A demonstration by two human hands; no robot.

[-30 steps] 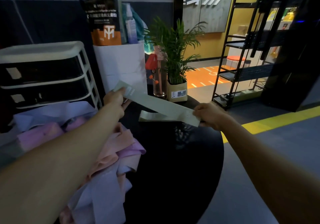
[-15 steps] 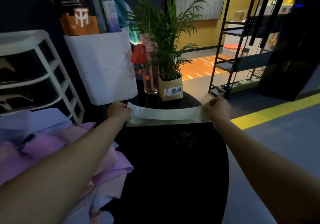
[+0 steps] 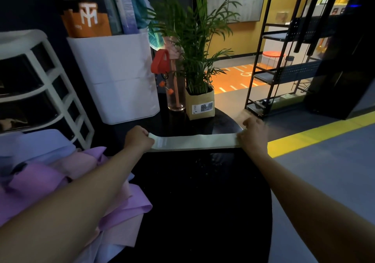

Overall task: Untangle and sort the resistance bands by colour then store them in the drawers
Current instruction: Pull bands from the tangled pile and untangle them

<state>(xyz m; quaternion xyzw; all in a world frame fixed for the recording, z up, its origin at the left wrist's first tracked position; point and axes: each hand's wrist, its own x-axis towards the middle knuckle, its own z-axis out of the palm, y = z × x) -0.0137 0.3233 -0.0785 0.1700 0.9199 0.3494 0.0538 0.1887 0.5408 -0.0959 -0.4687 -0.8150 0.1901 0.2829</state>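
On black table [image 3: 203, 201], two hands [image 3: 138, 138] [image 3: 253, 134] stretch one pale-green band [image 3: 194, 141].

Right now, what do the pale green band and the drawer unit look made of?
Pale green band: looks like thin matte latex or rubber sheet, pulled flat and smooth between the left hand and right hand; could be another elastomer. Drawer unit: seems moulded plastic, with a glossy white frame and dark, apparently translucent drawer fronts that catch reflections.
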